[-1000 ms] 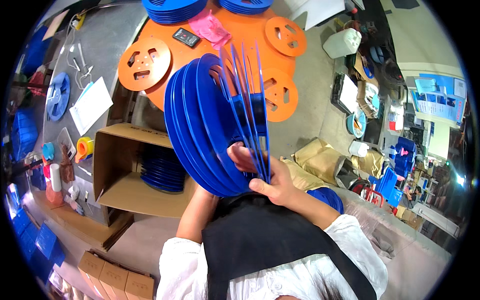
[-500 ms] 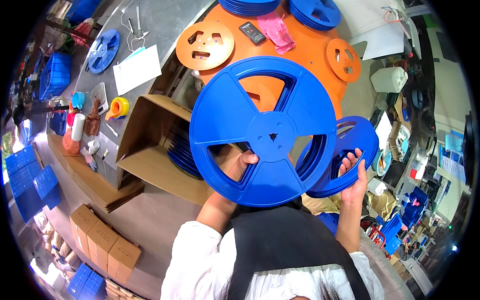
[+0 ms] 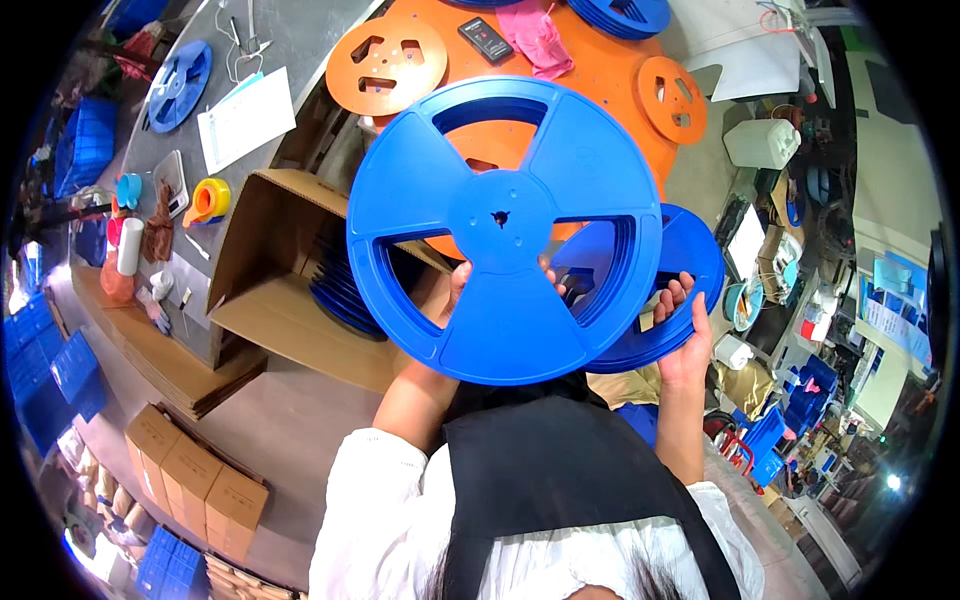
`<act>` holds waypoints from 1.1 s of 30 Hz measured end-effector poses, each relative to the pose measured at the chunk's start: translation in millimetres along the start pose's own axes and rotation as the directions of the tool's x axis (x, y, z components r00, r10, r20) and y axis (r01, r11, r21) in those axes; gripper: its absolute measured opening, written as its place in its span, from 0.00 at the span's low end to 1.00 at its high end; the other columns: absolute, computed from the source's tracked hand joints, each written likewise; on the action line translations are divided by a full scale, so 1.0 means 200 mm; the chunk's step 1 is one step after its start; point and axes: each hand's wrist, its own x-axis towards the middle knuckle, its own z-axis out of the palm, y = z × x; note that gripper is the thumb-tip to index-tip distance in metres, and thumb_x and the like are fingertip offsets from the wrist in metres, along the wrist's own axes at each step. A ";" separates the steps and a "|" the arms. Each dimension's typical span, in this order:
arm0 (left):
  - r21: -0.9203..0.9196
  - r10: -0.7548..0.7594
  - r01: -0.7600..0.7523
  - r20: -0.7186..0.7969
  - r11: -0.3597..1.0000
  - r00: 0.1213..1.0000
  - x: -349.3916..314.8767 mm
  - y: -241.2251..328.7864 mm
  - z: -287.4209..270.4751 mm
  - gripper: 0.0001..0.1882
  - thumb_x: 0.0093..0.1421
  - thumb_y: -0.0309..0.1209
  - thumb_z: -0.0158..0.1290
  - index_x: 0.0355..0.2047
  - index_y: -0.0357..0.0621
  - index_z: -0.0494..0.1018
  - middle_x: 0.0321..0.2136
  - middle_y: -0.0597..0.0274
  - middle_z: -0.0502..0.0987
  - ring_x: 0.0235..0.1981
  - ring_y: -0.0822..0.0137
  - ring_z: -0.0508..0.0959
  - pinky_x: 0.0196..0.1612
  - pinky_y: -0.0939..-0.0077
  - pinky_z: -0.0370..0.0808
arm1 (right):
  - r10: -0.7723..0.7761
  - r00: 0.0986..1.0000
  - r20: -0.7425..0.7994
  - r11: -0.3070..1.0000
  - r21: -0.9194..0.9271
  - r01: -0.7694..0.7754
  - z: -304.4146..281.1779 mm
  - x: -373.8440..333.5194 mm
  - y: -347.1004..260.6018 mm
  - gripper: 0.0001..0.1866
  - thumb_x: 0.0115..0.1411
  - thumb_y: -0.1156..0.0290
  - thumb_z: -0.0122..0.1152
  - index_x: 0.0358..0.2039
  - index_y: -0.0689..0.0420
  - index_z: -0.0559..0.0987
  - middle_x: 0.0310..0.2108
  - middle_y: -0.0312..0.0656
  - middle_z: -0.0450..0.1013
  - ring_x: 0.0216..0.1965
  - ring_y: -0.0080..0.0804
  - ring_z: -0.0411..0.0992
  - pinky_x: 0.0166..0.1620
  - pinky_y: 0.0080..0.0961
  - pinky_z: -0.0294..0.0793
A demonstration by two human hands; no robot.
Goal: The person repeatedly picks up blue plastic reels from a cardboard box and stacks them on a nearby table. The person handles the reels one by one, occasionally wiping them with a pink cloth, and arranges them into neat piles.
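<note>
A large blue plastic reel [image 3: 515,325] with three wide windows faces me, with more blue reels stacked closely behind it. My left hand [image 3: 455,287] is closed on this stack through the lower windows, fingertips showing on both sides of the bottom panel; the rest of it is hidden. To the right and partly behind, a second, tilted stack of blue reels [image 3: 702,262] sits in my right hand [image 3: 684,338], its fingers curled over the rim. Left of the front reel, an open cardboard box [image 3: 290,325] lies on its side with several blue reels [image 3: 340,290] inside.
An orange round surface [image 3: 600,105] ahead carries orange reels [image 3: 388,65], blue reels [image 3: 625,15], a pink cloth [image 3: 535,38] and a black device [image 3: 485,40]. A grey table [image 3: 300,45] at left holds papers [image 3: 246,122] and yellow tape [image 3: 208,202]. Cardboard boxes [image 3: 190,485] stand on the floor.
The front stack has moved slightly up and left in view, turning a little. My left thumb, which lay over the front reel near its hub, now shows less. My right hand keeps its hold.
</note>
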 end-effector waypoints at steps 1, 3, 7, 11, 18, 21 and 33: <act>-0.004 0.015 -0.015 -0.001 1.000 1.000 -0.01 0.00 0.01 0.35 0.58 0.51 0.53 0.58 0.41 0.61 0.47 0.50 0.70 0.51 0.53 0.71 0.62 0.51 0.63 | 0.008 1.000 0.015 1.000 0.007 -0.008 0.01 0.00 0.01 0.20 0.66 0.57 0.49 0.53 0.53 0.70 0.43 0.39 0.73 0.42 0.31 0.74 0.45 0.28 0.75; -0.010 0.050 -0.050 -0.003 0.999 0.999 -0.02 0.02 0.01 0.34 0.59 0.51 0.51 0.58 0.41 0.61 0.47 0.50 0.70 0.52 0.53 0.71 0.62 0.51 0.63 | 0.010 1.000 0.000 1.000 -0.009 -0.010 0.03 0.00 0.01 0.19 0.66 0.58 0.49 0.53 0.53 0.70 0.43 0.39 0.73 0.42 0.30 0.74 0.44 0.27 0.76; -0.036 0.067 -0.066 0.033 0.997 0.997 -0.05 0.06 0.01 0.35 0.59 0.51 0.51 0.58 0.40 0.61 0.48 0.51 0.70 0.52 0.53 0.71 0.61 0.50 0.63 | 0.031 0.999 -0.014 0.997 -0.064 -0.032 0.08 -0.01 0.02 0.19 0.66 0.58 0.49 0.53 0.53 0.69 0.43 0.39 0.74 0.42 0.30 0.74 0.43 0.27 0.77; 0.147 0.127 -0.124 -0.008 0.981 0.992 -0.20 0.17 -0.07 0.33 0.60 0.48 0.51 0.58 0.38 0.61 0.50 0.50 0.70 0.52 0.53 0.71 0.58 0.53 0.68 | 0.057 0.998 0.025 0.990 -0.130 -0.053 0.17 -0.02 0.05 0.20 0.66 0.56 0.48 0.53 0.53 0.69 0.43 0.39 0.74 0.41 0.30 0.74 0.43 0.27 0.77; 0.568 0.603 -0.239 -0.630 0.787 0.489 -0.89 0.32 -0.18 0.31 0.54 0.35 0.58 0.57 0.40 0.63 0.50 0.53 0.72 0.48 0.58 0.74 0.51 0.63 0.74 | 0.118 0.987 0.106 0.972 -0.216 -0.093 0.28 -0.04 0.13 0.22 0.66 0.52 0.45 0.53 0.54 0.68 0.44 0.41 0.74 0.42 0.32 0.75 0.44 0.30 0.77; 0.832 0.849 -0.229 -0.432 0.505 0.303 -1.09 0.37 -0.20 0.30 0.53 0.32 0.60 0.56 0.42 0.64 0.47 0.55 0.74 0.45 0.59 0.76 0.50 0.63 0.75 | 0.151 0.976 0.154 0.962 -0.252 -0.109 0.34 -0.05 0.17 0.22 0.67 0.53 0.45 0.54 0.55 0.68 0.43 0.42 0.74 0.42 0.33 0.75 0.44 0.31 0.77; 0.541 0.693 -0.451 -0.651 0.710 0.310 -1.87 0.67 -0.97 0.37 0.58 0.45 0.52 0.64 0.59 0.47 0.50 0.56 0.69 0.51 0.54 0.71 0.51 0.53 0.70 | 0.174 0.959 0.222 0.920 -0.383 -0.079 0.52 -0.18 0.20 0.23 0.66 0.54 0.46 0.55 0.55 0.67 0.41 0.43 0.74 0.40 0.34 0.75 0.43 0.32 0.77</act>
